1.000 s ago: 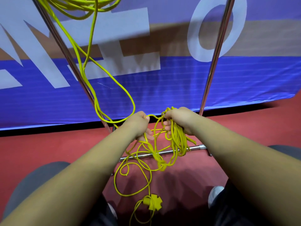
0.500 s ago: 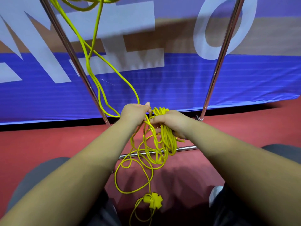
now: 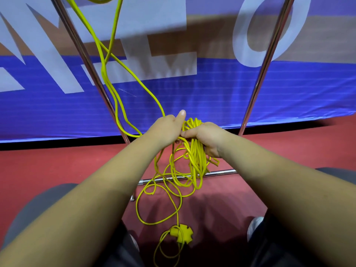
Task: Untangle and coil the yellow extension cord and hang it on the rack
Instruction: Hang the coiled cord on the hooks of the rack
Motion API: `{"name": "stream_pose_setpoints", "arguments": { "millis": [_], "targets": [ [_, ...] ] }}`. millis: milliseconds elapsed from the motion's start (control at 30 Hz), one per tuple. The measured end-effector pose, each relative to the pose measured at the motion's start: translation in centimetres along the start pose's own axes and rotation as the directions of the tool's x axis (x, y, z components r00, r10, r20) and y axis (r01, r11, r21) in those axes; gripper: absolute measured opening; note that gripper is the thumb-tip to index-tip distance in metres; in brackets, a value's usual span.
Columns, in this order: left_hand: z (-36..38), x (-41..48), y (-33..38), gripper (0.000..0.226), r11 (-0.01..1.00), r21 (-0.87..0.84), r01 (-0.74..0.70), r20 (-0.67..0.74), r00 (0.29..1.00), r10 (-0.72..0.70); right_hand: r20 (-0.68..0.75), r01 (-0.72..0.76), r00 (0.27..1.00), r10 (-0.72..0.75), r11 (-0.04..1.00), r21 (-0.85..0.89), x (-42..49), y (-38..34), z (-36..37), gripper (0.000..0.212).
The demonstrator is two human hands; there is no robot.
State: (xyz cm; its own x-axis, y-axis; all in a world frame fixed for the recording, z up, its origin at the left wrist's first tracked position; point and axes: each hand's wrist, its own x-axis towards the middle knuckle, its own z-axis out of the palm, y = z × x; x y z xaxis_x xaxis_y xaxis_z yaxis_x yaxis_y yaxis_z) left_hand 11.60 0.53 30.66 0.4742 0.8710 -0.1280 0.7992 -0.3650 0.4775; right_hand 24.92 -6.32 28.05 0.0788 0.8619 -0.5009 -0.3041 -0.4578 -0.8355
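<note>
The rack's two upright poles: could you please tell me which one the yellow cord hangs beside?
The left pole: the yellow cord hangs down close beside it, whereas the right pole stands apart from it.

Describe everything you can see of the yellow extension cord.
The yellow extension cord is thin, glossy and looks plastic-sheathed. The right hand grips a bunch of its loops, which hang tangled past the rack's bottom bar. The left hand holds a strand beside that bunch, thumb raised. Strands climb along the rack's left pole out of frame. Loose loops trail on the red floor to a yellow cross-shaped socket block.
</note>
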Motion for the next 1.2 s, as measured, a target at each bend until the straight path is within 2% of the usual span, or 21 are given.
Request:
{"name": "stream_pose_setpoints", "arguments": {
  "millis": [100, 233, 300, 367, 467, 567, 633, 700, 733, 800, 833, 900, 967, 1000, 1033, 1100, 1167, 1200],
  "targets": [
    [-0.1, -0.7, -0.5, 0.046, 0.996, 0.062, -0.07, 0.116, 0.991, 0.063, -0.073, 0.018, 0.997, -0.018, 1.0, -0.005, 0.5, -0.1, -0.3, 0.006],
    [-1.5, -2.5, -1.4, 0.042, 0.99, -0.087, -0.113, 0.349, 0.927, 0.136, -0.197, 0.068, 0.978, -0.061, 0.997, 0.03, 1.1, -0.5, -1.4, 0.016],
    [-2.6, -3.7, -2.1, 0.038, 0.983, -0.147, -0.108, 0.494, 0.853, 0.167, -0.266, 0.093, 0.961, -0.081, 0.995, 0.032, 1.2, -0.7, -2.2, 0.015],
    [-3.1, -4.8, -3.1, 0.032, 0.984, -0.154, -0.085, 0.648, 0.743, 0.165, -0.332, 0.142, 0.936, -0.115, 0.988, 0.057, 1.2, -1.0, -3.4, 0.019],
    [-2.2, -6.1, -3.9, 0.03, 0.999, 0.016, -0.047, 0.802, 0.597, 0.015, -0.435, 0.235, 0.885, -0.166, 0.965, 0.112, 1.2, -1.9, -5.2, 0.02],
    [0.3, -7.7, -4.5, 0.02, 0.982, 0.159, 0.105, 0.866, 0.462, -0.19, -0.511, 0.323, 0.837, -0.195, 0.93, 0.175, 1.0, -3.3, -7.0, 0.013],
    [2.0, -8.0, -5.1, 0.018, 0.965, 0.205, 0.164, 0.869, 0.422, -0.257, -0.545, 0.359, 0.816, -0.192, 0.907, 0.218, 0.8, -4.1, -8.1, 0.012],
    [3.1, -7.5, -5.9, 0.027, 0.942, 0.309, 0.134, 0.808, 0.485, -0.334, -0.57, 0.382, 0.802, -0.179, 0.887, 0.259, 0.5, -4.5, -8.7, 0.01],
    [3.5, -7.0, -6.5, 0.031, 0.92, 0.389, 0.056, 0.761, 0.544, -0.355, -0.576, 0.384, 0.8, -0.169, 0.881, 0.276, 0.5, -4.5, -8.9, 0.014],
    [4.5, -5.9, -8.4, 0.035, 0.83, 0.539, -0.142, 0.621, 0.733, -0.278, -0.559, 0.368, 0.817, -0.142, 0.875, 0.315, 0.4, -4.4, -8.8, 0.02],
    [5.0, -5.5, -9.4, 0.037, 0.832, 0.54, -0.126, 0.526, 0.823, -0.217, -0.536, 0.346, 0.836, -0.121, 0.874, 0.342, 0.2, -4.4, -8.8, 0.02],
    [5.7, -4.7, -10.6, 0.03, 0.932, 0.361, 0.032, 0.387, 0.904, -0.181, -0.463, 0.303, 0.882, -0.081, 0.852, 0.427, 0.2, -4.7, -8.9, 0.021],
    [5.5, -4.4, -10.8, 0.011, 0.988, 0.075, 0.132, 0.295, 0.944, -0.149, -0.383, 0.259, 0.922, -0.061, 0.832, 0.491, 0.0, -5.2, -8.9, 0.021],
    [5.4, -4.2, -10.8, 0.01, 0.99, -0.025, 0.137, 0.244, 0.961, -0.127, -0.343, 0.237, 0.937, -0.064, 0.838, 0.491, -0.1, -5.3, -9.0, 0.022],
    [5.0, -4.1, -10.6, 0.012, 0.996, -0.033, 0.077, 0.193, 0.979, -0.07, -0.3, 0.217, 0.951, -0.076, 0.855, 0.472, -0.1, -5.4, -8.9, 0.022],
    [4.4, -3.7, -10.1, 0.024, 0.976, 0.168, -0.141, 0.169, 0.979, 0.112, -0.206, 0.188, 0.973, -0.108, 0.887, 0.422, -0.5, -5.5, -8.5, 0.022],
    [4.3, -3.9, -9.2, 0.039, 0.859, 0.372, -0.351, 0.275, 0.926, 0.259, -0.139, 0.191, 0.979, -0.146, 0.894, 0.405, -0.9, -5.7, -7.8, 0.023],
    [4.3, -4.3, -8.8, 0.043, 0.825, 0.397, -0.402, 0.347, 0.898, 0.271, -0.111, 0.191, 0.981, -0.16, 0.895, 0.403, -1.3, -5.9, -7.4, 0.024]
  ]
}}
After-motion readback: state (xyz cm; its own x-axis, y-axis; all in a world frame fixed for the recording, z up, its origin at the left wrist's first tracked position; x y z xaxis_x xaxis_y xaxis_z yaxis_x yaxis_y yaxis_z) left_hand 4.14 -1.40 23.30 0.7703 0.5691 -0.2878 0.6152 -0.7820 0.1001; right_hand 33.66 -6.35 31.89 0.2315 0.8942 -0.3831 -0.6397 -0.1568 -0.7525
